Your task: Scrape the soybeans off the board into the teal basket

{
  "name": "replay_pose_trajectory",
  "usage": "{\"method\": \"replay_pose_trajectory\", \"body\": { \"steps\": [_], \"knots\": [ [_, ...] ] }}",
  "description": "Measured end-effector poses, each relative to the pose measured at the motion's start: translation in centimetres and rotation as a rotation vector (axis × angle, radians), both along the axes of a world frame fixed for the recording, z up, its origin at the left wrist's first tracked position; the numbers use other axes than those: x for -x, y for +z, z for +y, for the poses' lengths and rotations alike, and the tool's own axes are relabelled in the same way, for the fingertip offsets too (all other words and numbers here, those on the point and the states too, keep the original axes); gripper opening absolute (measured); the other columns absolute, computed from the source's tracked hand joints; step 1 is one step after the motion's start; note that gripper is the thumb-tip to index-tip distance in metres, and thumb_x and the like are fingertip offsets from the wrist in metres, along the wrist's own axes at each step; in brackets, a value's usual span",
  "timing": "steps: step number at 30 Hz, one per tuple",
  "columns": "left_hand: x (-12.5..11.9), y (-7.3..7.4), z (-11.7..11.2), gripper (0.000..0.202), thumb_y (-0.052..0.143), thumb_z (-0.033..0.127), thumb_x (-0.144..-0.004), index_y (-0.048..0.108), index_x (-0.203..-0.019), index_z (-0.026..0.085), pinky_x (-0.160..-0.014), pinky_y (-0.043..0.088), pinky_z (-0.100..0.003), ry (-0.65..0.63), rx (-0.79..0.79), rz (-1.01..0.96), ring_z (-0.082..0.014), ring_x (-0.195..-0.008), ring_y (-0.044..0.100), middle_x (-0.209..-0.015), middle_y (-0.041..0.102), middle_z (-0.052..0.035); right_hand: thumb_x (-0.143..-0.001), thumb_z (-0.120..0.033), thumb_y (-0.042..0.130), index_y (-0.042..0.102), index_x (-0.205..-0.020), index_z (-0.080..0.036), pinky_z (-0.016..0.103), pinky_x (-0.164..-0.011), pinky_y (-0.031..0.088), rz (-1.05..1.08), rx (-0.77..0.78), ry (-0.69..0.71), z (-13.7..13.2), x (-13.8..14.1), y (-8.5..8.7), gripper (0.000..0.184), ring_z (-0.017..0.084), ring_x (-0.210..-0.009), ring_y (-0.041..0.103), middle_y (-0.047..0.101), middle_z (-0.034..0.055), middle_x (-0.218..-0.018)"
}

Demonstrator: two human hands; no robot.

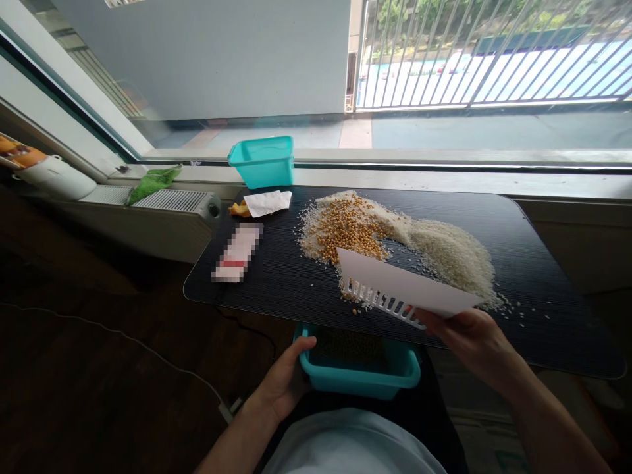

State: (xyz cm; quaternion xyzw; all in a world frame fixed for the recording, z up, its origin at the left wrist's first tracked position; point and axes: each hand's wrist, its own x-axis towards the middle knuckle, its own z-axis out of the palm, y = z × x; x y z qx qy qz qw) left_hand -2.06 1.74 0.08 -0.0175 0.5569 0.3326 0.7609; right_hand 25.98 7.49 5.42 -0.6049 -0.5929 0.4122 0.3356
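My left hand grips the left rim of a teal plastic bin, its thumb over the edge. The bin sits at my lap, just below the table's front edge, with small dark greenish grains inside. In my right hand is a white slotted scoop, held tilted above the table with its slots toward me. Behind the scoop lies a heap of yellow soybeans mixed with white rice. A larger pile of rice spreads to the right. The scoop hides part of both piles.
The black table carries a blurred pinkish object and a white tissue at left. Another teal bin stands by the window. A radiator with a green cloth is at left; a white cable crosses the floor.
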Motion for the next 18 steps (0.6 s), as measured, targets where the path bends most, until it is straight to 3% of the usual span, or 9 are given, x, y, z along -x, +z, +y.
{"method": "replay_pose_trajectory", "body": {
  "steps": [3, 9, 15, 18],
  "knots": [
    [0.0, 0.0, 0.0, 0.035, 0.062, 0.032, -0.082, 0.062, -0.113, 0.016, -0.08, 0.052, -0.032, -0.004, -0.01, -0.026, -0.0256, -0.095, 0.068, -0.093, 0.074, -0.0076, -0.068, -0.057, 0.073, 0.078, -0.069, -0.021, 0.035, -0.065, 0.06, -0.002, 0.022, 0.01, -0.4, -0.8, -0.1, 0.036, 0.028, -0.072, 0.072, 0.078, 0.0054, -0.075],
    [0.0, -0.2, 0.1, 0.036, 0.061, 0.034, -0.082, 0.061, -0.114, 0.018, -0.079, 0.052, -0.032, -0.012, 0.008, 0.01, -0.0251, -0.094, 0.069, -0.093, 0.074, -0.0066, -0.068, -0.057, 0.072, 0.076, -0.065, -0.02, 0.031, -0.048, 0.055, -0.071, 0.017, -0.063, -0.6, -1.3, -0.7, 0.038, 0.023, -0.055, 0.066, 0.072, 0.0033, -0.058],
    [0.0, -0.1, 0.0, 0.035, 0.062, 0.032, -0.081, 0.061, -0.113, 0.016, -0.078, 0.052, -0.032, 0.003, -0.012, -0.035, -0.0254, -0.093, 0.069, -0.092, 0.075, -0.0069, -0.068, -0.056, 0.075, 0.079, -0.071, -0.02, 0.035, -0.062, 0.06, 0.0, 0.047, 0.009, -0.7, -1.1, -0.4, 0.036, 0.028, -0.07, 0.072, 0.078, 0.0067, -0.075],
    [0.0, -0.2, 0.0, 0.036, 0.063, 0.032, -0.081, 0.061, -0.113, 0.016, -0.079, 0.052, -0.033, 0.001, -0.01, -0.036, -0.0257, -0.092, 0.069, -0.092, 0.075, -0.0071, -0.069, -0.056, 0.073, 0.08, -0.075, -0.02, 0.034, -0.06, 0.06, 0.0, 0.024, 0.005, -0.5, -1.0, -0.6, 0.037, 0.027, -0.068, 0.071, 0.078, 0.0062, -0.073]
  ]
}}
